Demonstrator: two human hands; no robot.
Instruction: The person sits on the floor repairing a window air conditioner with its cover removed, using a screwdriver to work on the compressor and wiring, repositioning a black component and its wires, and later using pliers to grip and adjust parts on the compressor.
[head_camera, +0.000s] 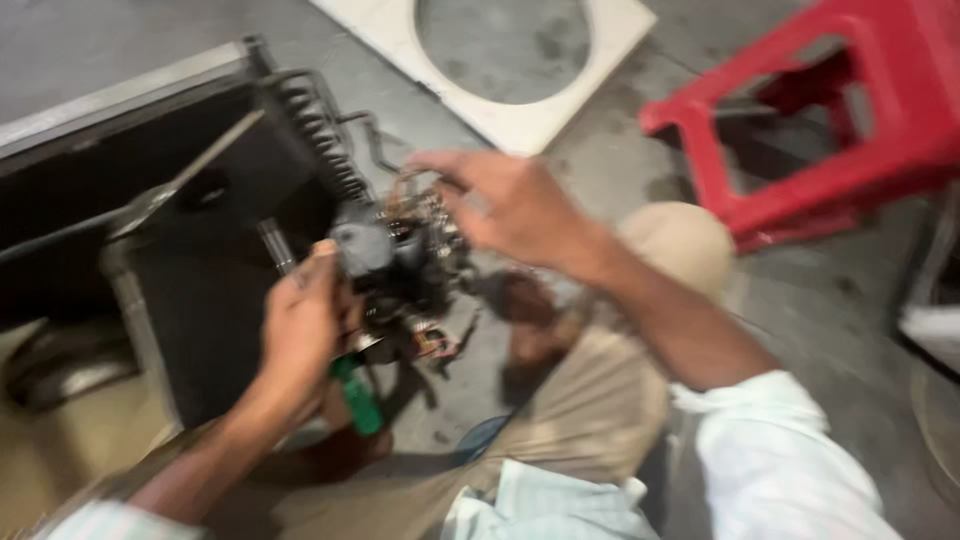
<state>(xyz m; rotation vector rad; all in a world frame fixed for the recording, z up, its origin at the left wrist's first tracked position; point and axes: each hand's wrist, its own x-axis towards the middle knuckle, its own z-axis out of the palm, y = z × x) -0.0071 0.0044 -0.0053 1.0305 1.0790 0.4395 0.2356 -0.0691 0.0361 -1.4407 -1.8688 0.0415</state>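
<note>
My left hand grips a tool with a green handle and presses against a dark, greasy motor-like part with wires and copper tubing. Over the top right of that part, my right hand hovers with fingers spread and curled; motion blur hides whether it touches the wires. The part sits at the corner of a dark metal cabinet with a coiled tube along its edge.
A red plastic stool stands at the upper right. A white panel with a round cutout lies on the concrete floor behind. My knee in tan trousers is beside the part.
</note>
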